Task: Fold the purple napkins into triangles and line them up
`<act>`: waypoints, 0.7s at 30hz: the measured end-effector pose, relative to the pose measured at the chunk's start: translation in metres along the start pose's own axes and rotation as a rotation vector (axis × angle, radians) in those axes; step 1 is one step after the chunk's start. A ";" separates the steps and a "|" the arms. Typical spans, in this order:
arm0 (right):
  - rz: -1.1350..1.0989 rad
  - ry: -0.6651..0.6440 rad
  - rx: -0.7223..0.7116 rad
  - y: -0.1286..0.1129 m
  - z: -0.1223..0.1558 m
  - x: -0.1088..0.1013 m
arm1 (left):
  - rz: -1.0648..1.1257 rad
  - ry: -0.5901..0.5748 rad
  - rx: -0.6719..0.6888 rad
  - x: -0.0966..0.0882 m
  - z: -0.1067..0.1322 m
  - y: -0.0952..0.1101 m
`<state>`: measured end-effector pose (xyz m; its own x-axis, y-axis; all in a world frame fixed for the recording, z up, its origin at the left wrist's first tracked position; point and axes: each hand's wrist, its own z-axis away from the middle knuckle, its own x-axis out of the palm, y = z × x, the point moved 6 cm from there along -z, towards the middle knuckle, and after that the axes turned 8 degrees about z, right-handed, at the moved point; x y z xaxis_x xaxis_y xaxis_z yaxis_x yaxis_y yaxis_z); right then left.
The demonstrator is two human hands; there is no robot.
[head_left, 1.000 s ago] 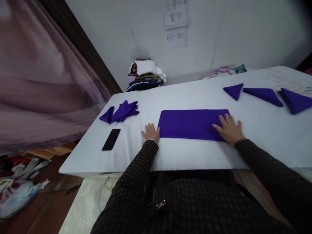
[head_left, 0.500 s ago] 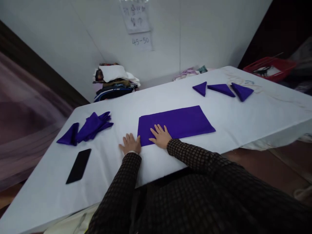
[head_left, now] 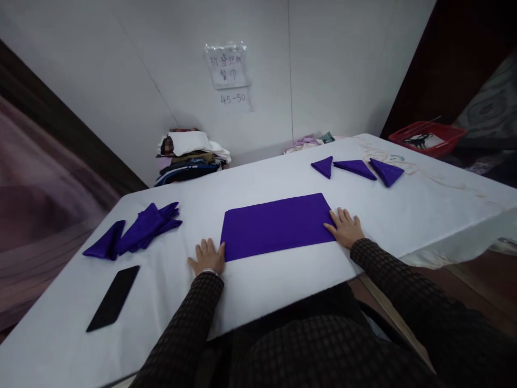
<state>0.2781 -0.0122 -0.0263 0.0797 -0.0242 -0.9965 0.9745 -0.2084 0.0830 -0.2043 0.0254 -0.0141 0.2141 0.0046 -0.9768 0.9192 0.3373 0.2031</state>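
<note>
Left hand lies flat on the bench, palm down, fingers splayed wide, gripping nothing. Its fingertips touch the near-left corner of the purple cloth. Right hand likewise flat & splayed, nothing held, resting at the cloth's right edge, 3 o'clock. Both arms in dark checked knit sleeves.

Cloth: matte woven fabric, deep violet, smooth rect., long side running across, mid-bench w/ no visible wrinkles. At 9 o'clock from it, a loose heap of purple napkins in the same fabric, creased & fanned. At 8 o'clock, a black phone, thin glossy slab, dark face up. At 1 o'clock, well apart, three purple triangles, sharply folded, in a row.

Writing: paper sign in a shiny plastic sleeve on the wall at 12 o'clock, handwritten characters too small to read. The slip just under it reads "45-50".

Bench is covered w/ a white sheet, a bit rumpled at far right. Beyond the far edge at 11 o'clock, a stack of folded textiles, white on top, darker below. Pale pink cloth bunched at the far edge. Red plastic basket at 2 o'clock, off the bench. Walls white, panelled w/ thin seams. Mauve curtain on the left, blurred.
</note>
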 end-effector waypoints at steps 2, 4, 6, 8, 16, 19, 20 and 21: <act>-0.004 0.010 -0.009 -0.002 0.000 0.001 | -0.008 0.007 -0.009 -0.002 -0.001 -0.001; -0.008 0.017 -0.015 -0.004 0.001 0.002 | -0.023 0.014 -0.021 -0.005 0.000 0.001; -0.009 0.025 -0.018 -0.003 0.001 0.003 | -0.044 0.027 -0.012 -0.009 0.005 0.013; -0.006 0.031 -0.021 -0.001 0.002 0.004 | -0.060 0.052 0.078 -0.011 0.015 0.042; 0.018 0.061 -0.056 0.001 0.002 0.008 | 0.041 -0.013 0.647 0.039 0.073 0.212; 0.010 0.061 -0.061 0.003 0.002 0.010 | 0.050 -0.030 0.642 0.054 0.069 0.215; 0.004 0.063 -0.062 0.003 0.002 0.011 | 0.045 -0.039 0.613 0.054 0.064 0.205; -0.003 0.066 -0.063 0.004 0.002 0.011 | 0.038 -0.045 0.573 0.052 0.056 0.190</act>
<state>0.2822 -0.0148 -0.0370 0.0885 0.0417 -0.9952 0.9858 -0.1468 0.0815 -0.0002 0.0368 -0.0229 0.2532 -0.0377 -0.9667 0.9401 -0.2262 0.2550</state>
